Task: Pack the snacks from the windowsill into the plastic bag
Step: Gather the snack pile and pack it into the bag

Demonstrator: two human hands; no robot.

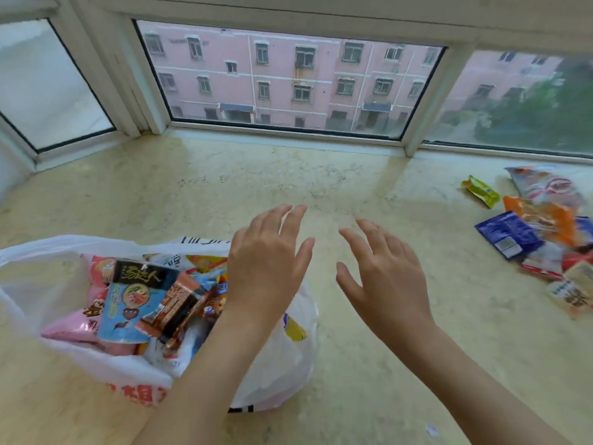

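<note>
I hold both hands spread and empty — left hand (pixel 268 268) over the plastic bag (pixel 282 358), right hand (pixel 388 277) beside it. The bag lies open on the windowsill (pixel 224 187), full of packets; more snacks (pixel 539 232) lie well apart at the right.

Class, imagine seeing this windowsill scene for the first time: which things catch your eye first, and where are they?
Two open, empty hands, the left hand and right hand, hover mid-frame above the marble windowsill. At lower left, a white plastic bag bulges with colourful snack packets, a blue noodle packet on top. At the far right, a loose pile of snack packets waits unpacked.
</note>
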